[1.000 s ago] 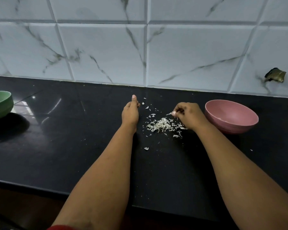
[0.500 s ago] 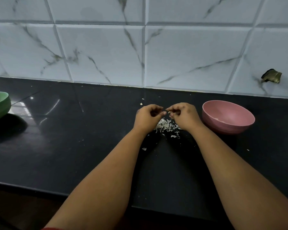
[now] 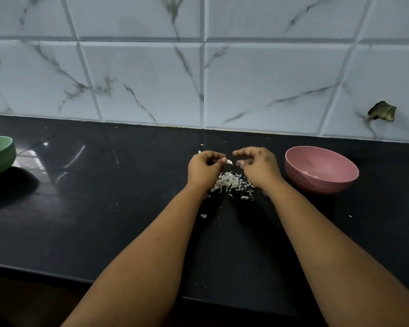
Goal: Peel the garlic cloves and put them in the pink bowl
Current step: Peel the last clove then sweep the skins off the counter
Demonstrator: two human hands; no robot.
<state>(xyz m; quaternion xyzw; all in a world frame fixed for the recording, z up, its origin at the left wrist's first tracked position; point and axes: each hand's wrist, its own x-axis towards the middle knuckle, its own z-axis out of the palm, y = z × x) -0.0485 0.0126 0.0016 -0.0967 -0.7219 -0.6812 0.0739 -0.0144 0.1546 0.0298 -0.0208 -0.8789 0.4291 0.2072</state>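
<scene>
Both forearms reach from the near edge over a black glossy desk (image 3: 104,220) toward its far middle, where the two hands sit close together above a heap of white garlic skins (image 3: 232,182). The left hand (image 3: 204,167) has its fingers curled inward, and its grip pinches a small pale garlic clove (image 3: 229,162) at the fingertips, the clove poking out to the right of the hand. The right hand (image 3: 257,165) lies just right of it, apart from the clove by a small gap; its fingers are bent in a loose claw and its thumb tip points toward the clove, and whether its grip holds a scrap of skin cannot be told. The skin heap lies on the desk between and beneath the two wrists, with a few stray flakes scattered nearer and farther. The pink bowl (image 3: 326,182) stands upright on the desk just right of the right hand, with small pale pieces (image 3: 308,173) lying inside near its front wall. At the far left edge a green bowl (image 3: 0,156) is partly cut off by the frame. Behind the desk rises a wall of white marble-veined tiles (image 3: 151,79), with a small dark brass-coloured fitting (image 3: 383,112) on the right.
</scene>
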